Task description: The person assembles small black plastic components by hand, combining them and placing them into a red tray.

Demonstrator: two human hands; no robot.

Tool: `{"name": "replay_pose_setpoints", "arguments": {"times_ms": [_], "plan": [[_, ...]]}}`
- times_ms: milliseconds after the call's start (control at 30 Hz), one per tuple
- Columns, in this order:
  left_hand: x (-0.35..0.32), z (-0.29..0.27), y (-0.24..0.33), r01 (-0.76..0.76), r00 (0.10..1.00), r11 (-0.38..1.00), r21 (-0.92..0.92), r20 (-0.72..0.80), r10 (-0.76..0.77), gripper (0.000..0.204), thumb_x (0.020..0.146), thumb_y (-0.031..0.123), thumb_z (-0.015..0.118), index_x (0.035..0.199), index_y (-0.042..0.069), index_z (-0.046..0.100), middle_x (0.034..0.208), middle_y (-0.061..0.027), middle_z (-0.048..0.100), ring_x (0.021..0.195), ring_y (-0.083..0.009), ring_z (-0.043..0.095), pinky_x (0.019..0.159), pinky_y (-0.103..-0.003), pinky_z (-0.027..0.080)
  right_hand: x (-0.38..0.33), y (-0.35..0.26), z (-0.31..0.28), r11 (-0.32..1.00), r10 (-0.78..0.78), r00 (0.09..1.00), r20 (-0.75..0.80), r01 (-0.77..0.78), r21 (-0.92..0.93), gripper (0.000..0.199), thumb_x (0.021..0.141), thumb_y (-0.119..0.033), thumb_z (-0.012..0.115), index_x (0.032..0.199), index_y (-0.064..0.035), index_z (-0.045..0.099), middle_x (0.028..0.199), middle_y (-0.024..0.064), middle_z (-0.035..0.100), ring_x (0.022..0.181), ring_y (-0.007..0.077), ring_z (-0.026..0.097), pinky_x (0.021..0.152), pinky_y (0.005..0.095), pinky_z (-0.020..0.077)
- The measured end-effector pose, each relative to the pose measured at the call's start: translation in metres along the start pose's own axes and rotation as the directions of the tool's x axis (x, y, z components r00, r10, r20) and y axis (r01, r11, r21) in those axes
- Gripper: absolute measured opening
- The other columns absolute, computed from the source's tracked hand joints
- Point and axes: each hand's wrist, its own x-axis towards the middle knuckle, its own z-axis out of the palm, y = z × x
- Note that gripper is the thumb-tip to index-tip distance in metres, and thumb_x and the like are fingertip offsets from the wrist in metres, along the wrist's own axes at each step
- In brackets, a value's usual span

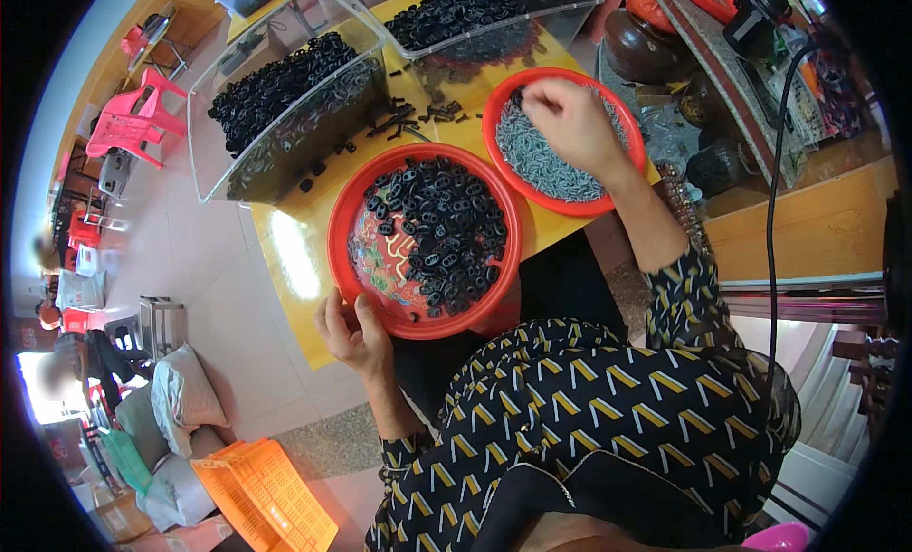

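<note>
A red basin [521,234] with a printed bottom holds many small black plastic pieces [445,224] with holes in them. My left hand [353,338] is beside its lower left rim, palm partly up, thumb and fingers apart, and nothing shows in it. Whether the fingertips touch the rim is unclear. Above a second red basin [490,124], full of small grey screw-like pieces [551,167], is my right hand [570,120]. Its fingers are bent together in a pinch. What they hold, if anything, I cannot make out.
Two clear plastic bins [214,172] [579,6] of black parts stand on the yellow tabletop [285,238]. Loose black pieces [394,120] lie between bins and basins. A cable [781,143] hangs at right. Pink chairs [142,120] and an orange box [266,495] are at left.
</note>
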Motion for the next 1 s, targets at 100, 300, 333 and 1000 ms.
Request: {"name": "replay_pose_setpoints", "arguments": {"times_ms": [100,300,333,1000], "plan": [[0.002,0.004,0.003,-0.023,0.999,0.999,0.034,-0.022,0.023,0.029,0.076,0.005,0.062,0.102,-0.004,0.054,0.093,-0.0095,0.049,0.065,-0.0107,0.047,0.054,-0.021,0.041,-0.026,0.013,-0.008,0.952,-0.122,0.992,0.03,0.126,-0.281,0.011,0.074,-0.007,0.058,0.083,-0.0008,0.059,0.076,0.0095,0.057,0.072,0.0228,0.054,0.064,0.0306,0.0435],[0.001,0.003,0.003,-0.007,0.997,0.999,0.045,-0.08,0.011,0.026,0.075,0.0,0.059,0.1,-0.004,0.054,0.093,-0.0092,0.05,0.061,-0.0108,0.048,0.052,-0.021,0.041,-0.034,0.004,-0.005,0.849,-0.197,0.936,0.293,0.312,-0.427,0.023,0.068,-0.003,0.061,0.091,-0.0038,0.058,0.086,0.0098,0.054,0.086,0.0282,0.049,0.075,0.0353,0.0411],[0.0,0.004,0.003,0.022,0.996,0.999,0.033,-0.088,-0.019,0.026,0.075,0.0,0.059,0.1,-0.004,0.054,0.093,-0.0095,0.05,0.061,-0.0111,0.049,0.051,-0.021,0.042,-0.034,0.007,-0.003,0.823,-0.195,0.922,0.334,0.34,-0.455,0.023,0.068,-0.002,0.06,0.091,-0.0038,0.058,0.086,0.0097,0.054,0.086,0.028,0.049,0.075,0.0353,0.0411],[0.003,0.004,0.009,0.051,0.994,0.988,0.145,-0.106,-0.036,0.021,0.075,0.003,0.059,0.094,-0.004,0.055,0.087,-0.0102,0.051,0.057,-0.0132,0.05,0.054,-0.025,0.043,-0.031,0.033,0.016,0.807,-0.226,0.938,0.262,0.331,-0.489,0.008,0.071,-0.001,0.053,0.078,-0.002,0.056,0.078,0.0147,0.052,0.082,0.032,0.05,0.074,0.0398,0.0408]]}}
